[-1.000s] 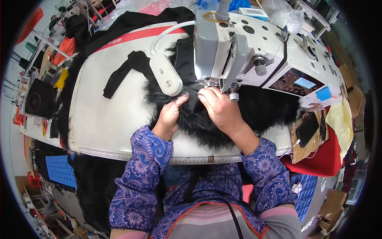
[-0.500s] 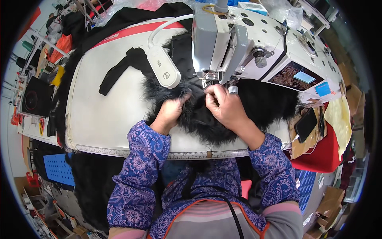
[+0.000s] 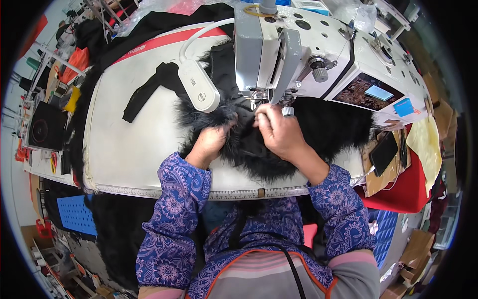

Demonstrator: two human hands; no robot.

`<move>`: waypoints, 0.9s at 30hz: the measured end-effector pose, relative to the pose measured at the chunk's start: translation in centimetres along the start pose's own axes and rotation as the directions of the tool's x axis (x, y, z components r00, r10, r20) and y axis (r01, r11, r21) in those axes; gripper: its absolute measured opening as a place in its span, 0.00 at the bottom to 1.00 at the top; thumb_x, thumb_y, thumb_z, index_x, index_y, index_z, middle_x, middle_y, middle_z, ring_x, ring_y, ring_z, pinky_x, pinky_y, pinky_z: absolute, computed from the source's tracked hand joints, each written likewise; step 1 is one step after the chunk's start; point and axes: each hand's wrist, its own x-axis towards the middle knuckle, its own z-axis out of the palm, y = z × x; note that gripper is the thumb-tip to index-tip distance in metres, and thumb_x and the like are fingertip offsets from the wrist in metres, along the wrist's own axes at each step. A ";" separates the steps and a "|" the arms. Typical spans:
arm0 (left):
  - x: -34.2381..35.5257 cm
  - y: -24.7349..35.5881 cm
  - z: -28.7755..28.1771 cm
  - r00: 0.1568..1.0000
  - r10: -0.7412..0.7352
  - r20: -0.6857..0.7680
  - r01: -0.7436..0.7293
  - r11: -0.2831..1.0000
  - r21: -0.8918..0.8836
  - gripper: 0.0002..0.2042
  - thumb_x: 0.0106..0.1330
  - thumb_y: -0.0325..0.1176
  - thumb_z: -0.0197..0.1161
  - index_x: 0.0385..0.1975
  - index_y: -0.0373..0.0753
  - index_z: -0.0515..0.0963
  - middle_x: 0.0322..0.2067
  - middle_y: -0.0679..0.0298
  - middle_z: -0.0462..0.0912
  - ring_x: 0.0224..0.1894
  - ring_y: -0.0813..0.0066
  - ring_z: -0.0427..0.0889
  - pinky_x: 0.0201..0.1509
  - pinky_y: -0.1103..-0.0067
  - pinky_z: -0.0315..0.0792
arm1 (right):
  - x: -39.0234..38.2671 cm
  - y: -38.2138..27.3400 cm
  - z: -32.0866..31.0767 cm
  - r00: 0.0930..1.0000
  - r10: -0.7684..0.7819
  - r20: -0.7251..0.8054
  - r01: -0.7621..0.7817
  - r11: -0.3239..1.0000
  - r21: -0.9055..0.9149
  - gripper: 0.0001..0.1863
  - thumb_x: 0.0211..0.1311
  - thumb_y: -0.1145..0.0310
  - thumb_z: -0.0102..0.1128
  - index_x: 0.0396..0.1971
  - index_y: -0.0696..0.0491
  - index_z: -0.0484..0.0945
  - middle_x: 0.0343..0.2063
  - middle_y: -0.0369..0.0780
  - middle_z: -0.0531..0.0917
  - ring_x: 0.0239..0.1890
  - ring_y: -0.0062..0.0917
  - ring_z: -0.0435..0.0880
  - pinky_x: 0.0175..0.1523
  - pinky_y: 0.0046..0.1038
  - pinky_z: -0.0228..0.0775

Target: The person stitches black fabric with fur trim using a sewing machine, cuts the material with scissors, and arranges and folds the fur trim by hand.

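Observation:
A black fur garment piece (image 3: 264, 167) with a smooth dark fabric side lies on the sewing table beneath the head of a white sewing machine (image 3: 318, 47). My left hand (image 3: 209, 142) is closed on its fluffy edge left of the presser foot (image 3: 257, 97), with the fingertips sunk in the fur. Just in front of the foot, my right hand (image 3: 281, 130) pinches the dark fabric, fingers curled. The seam itself is too dark to make out. A narrow black sleeve-like part (image 3: 149, 92) stretches out to the left on the white tabletop (image 3: 124, 154).
A white lamp (image 3: 199, 87) on a bent neck hangs close above the left hand. A measuring tape strip (image 3: 224, 193) runs along the table's front edge. Right of the machine are a phone (image 3: 383, 153) and a red bin (image 3: 406, 192). A black speaker (image 3: 46, 122) stands far left.
The view has shifted slightly, moving the machine a little left in the picture. My left fingers have sunk deeper into the fur; my right hand stays pinched by the presser foot.

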 end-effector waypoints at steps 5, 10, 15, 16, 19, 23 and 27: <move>-0.6 0.7 0.1 0.999 0.014 0.039 -0.010 0.992 -0.122 0.15 0.68 0.33 0.60 0.50 0.32 0.75 0.49 0.66 0.78 0.49 0.79 0.74 0.55 0.80 0.68 | 0.6 0.3 0.8 0.968 -0.181 -0.172 0.176 0.983 -0.044 0.04 0.63 0.68 0.54 0.34 0.51 0.74 0.27 0.37 0.82 0.23 0.31 0.82 0.25 0.30 0.72; -0.3 -0.1 -0.5 0.999 0.036 0.035 -0.034 0.998 -0.052 0.16 0.68 0.34 0.60 0.51 0.32 0.75 0.49 0.65 0.78 0.49 0.78 0.73 0.56 0.80 0.67 | 1.1 0.1 0.2 0.953 -0.301 -0.033 0.282 0.922 -0.266 0.04 0.59 0.71 0.55 0.33 0.52 0.74 0.28 0.38 0.78 0.22 0.30 0.80 0.25 0.28 0.71; -0.4 -0.1 -0.1 0.995 0.095 0.020 -0.097 0.989 0.116 0.16 0.68 0.34 0.59 0.52 0.32 0.74 0.49 0.63 0.77 0.49 0.76 0.73 0.56 0.79 0.67 | 0.8 -0.4 0.2 0.972 -0.221 0.080 0.235 0.921 -0.311 0.03 0.58 0.72 0.54 0.32 0.53 0.73 0.28 0.38 0.76 0.21 0.28 0.78 0.25 0.27 0.71; -0.7 0.4 0.3 0.995 0.097 0.017 -0.098 0.988 0.116 0.16 0.68 0.34 0.59 0.52 0.32 0.74 0.49 0.63 0.77 0.49 0.76 0.73 0.56 0.79 0.67 | 0.7 -0.2 0.3 0.974 -0.228 -0.015 0.214 0.935 -0.282 0.03 0.57 0.72 0.54 0.31 0.53 0.73 0.29 0.38 0.76 0.22 0.28 0.78 0.26 0.27 0.71; -1.1 0.9 0.7 0.992 0.117 0.042 -0.118 0.992 0.044 0.16 0.69 0.34 0.57 0.51 0.30 0.74 0.49 0.62 0.78 0.50 0.74 0.73 0.57 0.78 0.67 | 0.7 0.3 0.7 0.959 -0.257 -0.116 0.228 0.949 -0.216 0.04 0.56 0.72 0.55 0.31 0.54 0.73 0.29 0.39 0.76 0.22 0.28 0.78 0.26 0.27 0.72; -1.4 1.1 0.7 0.989 0.148 0.017 -0.149 0.971 0.190 0.15 0.69 0.32 0.56 0.50 0.30 0.73 0.48 0.61 0.78 0.50 0.72 0.73 0.57 0.76 0.67 | 1.2 0.1 0.1 0.937 -0.349 -0.018 0.334 0.912 -0.239 0.05 0.56 0.71 0.57 0.30 0.54 0.72 0.27 0.39 0.76 0.24 0.30 0.79 0.27 0.29 0.72; -1.2 0.3 -1.1 0.942 0.294 0.161 -0.326 0.691 0.646 0.15 0.69 0.33 0.56 0.50 0.30 0.73 0.49 0.60 0.78 0.50 0.71 0.73 0.57 0.75 0.67 | 1.5 -0.8 -0.4 0.942 -0.288 0.171 0.331 0.880 -0.341 0.06 0.56 0.70 0.59 0.30 0.54 0.72 0.24 0.39 0.76 0.25 0.32 0.79 0.27 0.30 0.72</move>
